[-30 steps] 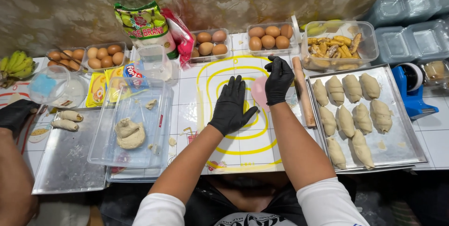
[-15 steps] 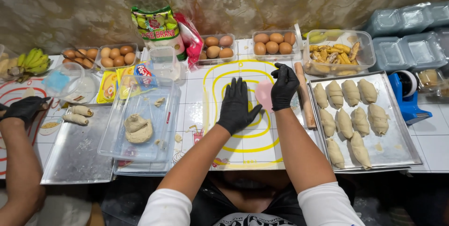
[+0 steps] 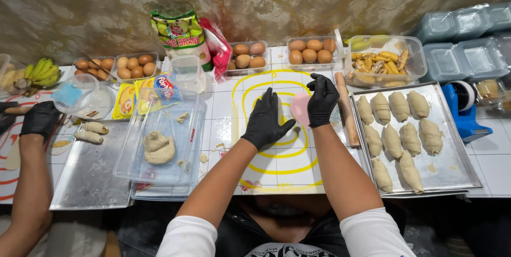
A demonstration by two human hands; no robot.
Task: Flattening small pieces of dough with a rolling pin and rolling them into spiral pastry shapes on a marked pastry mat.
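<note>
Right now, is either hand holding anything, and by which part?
The right hand grips a pink scraper by its right edge; the left hand lies flat on the mat.

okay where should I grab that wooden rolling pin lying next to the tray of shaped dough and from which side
Probably around its middle, coming from above. The rolling pin lies flat on the table between the right hand and the tray, its length running away from the person, so fingers can close across the round shaft there.
</note>
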